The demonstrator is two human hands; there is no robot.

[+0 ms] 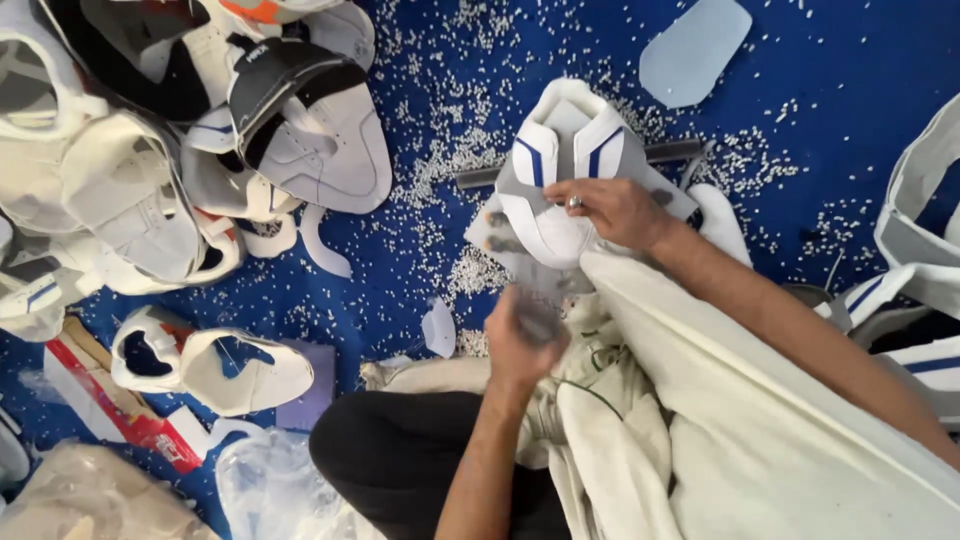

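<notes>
My right hand (612,210) grips a white shoe upper with blue stripes (560,175), pressing it down on the blue floor covering in front of me; a ring shows on one finger. My left hand (520,340) is closed around a small blurred object, which I cannot identify, just below that shoe upper. A large piece of cream cloth (720,420) lies over my lap under both forearms.
A heap of white and black shoe uppers (200,150) fills the left side. Two more uppers (215,365) lie lower left, beside a red and white box (120,410). Small white granules (450,150) are scattered over the blue surface. Striped uppers (920,250) sit at the right edge.
</notes>
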